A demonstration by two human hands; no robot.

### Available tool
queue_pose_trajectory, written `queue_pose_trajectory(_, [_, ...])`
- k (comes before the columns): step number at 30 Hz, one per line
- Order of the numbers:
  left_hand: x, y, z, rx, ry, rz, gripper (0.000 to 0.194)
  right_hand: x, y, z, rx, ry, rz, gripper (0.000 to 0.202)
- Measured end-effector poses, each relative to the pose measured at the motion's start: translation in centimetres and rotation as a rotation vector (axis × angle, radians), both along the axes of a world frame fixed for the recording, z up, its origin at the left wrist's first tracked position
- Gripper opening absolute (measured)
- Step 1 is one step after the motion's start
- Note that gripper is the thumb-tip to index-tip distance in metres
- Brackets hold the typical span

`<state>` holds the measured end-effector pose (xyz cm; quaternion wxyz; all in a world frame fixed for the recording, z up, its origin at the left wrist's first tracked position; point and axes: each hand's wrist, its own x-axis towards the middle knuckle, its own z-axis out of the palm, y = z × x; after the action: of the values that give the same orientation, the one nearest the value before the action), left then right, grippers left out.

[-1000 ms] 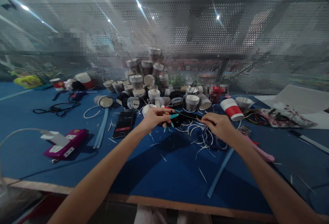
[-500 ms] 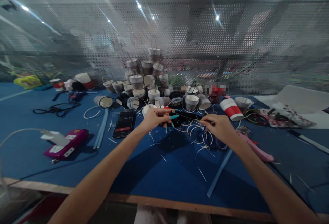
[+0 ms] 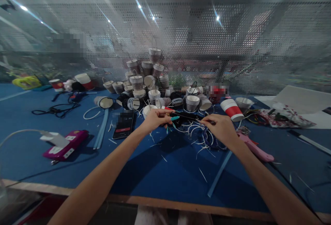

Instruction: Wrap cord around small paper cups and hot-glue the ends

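Observation:
My left hand (image 3: 156, 119) is closed in a pinch above the middle of the table, with teal, pointed pieces showing at its fingers; whether these are long nails or a tool I cannot tell. A thin strand (image 3: 188, 116) runs from it to my right hand (image 3: 220, 128), whose thumb and fingers pinch the other end. Something dark shows at the right fingertips, too small to name. Behind the strand lies a black bundle (image 3: 186, 119), partly hidden. Below it are loops of white cord (image 3: 192, 128) and cut scraps.
Several small pots with wire handles (image 3: 138, 82) are piled at the back. Left stand a phone (image 3: 123, 125) and a purple power strip (image 3: 66, 145) with a plug. Right lie a red-and-white cup (image 3: 232, 110), a pink-handled tool (image 3: 254, 147) and a blue strip (image 3: 219, 173).
Both hands keep nearly the same place, with the strand still stretched between them. The whole view has shifted very slightly.

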<state>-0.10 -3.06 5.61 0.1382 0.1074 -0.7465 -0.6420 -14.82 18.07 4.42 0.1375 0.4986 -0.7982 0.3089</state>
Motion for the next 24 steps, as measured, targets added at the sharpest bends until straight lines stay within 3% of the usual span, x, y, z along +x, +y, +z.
queue_pose_trajectory(24, [-0.01, 0.16, -0.11, -0.022, -0.014, -0.016, 0.046, 0.27, -0.69, -0.65, -0.084, -0.044, 0.014, 0.012])
